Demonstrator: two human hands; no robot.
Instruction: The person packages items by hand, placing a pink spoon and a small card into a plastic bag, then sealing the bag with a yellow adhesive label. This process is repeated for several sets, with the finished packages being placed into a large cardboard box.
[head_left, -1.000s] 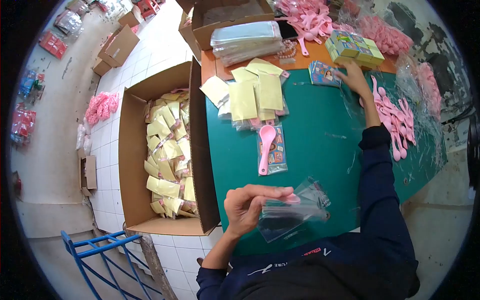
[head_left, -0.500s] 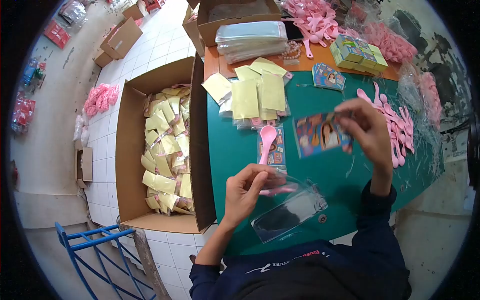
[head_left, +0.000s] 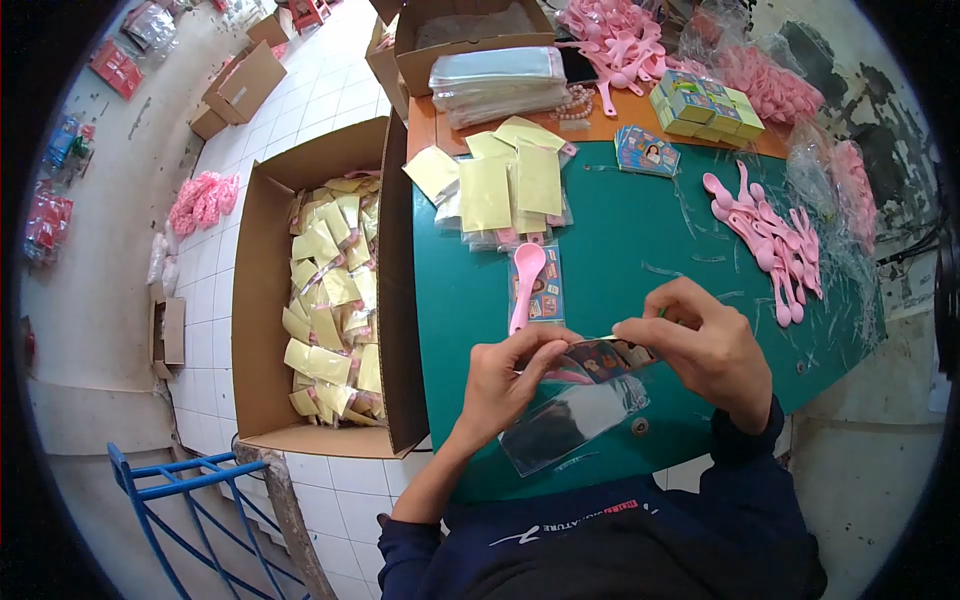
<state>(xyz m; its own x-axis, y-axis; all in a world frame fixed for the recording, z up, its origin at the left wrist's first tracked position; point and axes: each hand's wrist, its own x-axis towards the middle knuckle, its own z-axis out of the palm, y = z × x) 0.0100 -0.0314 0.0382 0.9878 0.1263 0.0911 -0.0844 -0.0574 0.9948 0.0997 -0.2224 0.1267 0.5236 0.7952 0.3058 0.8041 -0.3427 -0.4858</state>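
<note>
My left hand (head_left: 503, 385) is closed in a pinch on a clear plastic bag (head_left: 572, 377), with something pink showing through it. My right hand (head_left: 712, 355) grips the printed card (head_left: 607, 361) by its upper edge, right at the bag and close to the left fingertips. Just beyond the left hand, a pink spoon (head_left: 526, 283) lies over another picture card (head_left: 547, 300) on the green table (head_left: 640, 235). Below both hands, a flat clear bag (head_left: 570, 428) rests on the tabletop.
Left of the table stands a cardboard box (head_left: 402, 300) full of packed yellow-backed bags. More yellow-backed packs (head_left: 486, 195) lie at the table's far left. Loose pink spoons (head_left: 765, 235) are piled at right. Card stacks (head_left: 648, 152) and clear bags (head_left: 497, 85) sit at the back.
My right hand has brought the card down and left to the bag in my left hand, tilting it. The left hand stays near its place, shifted slightly right.
</note>
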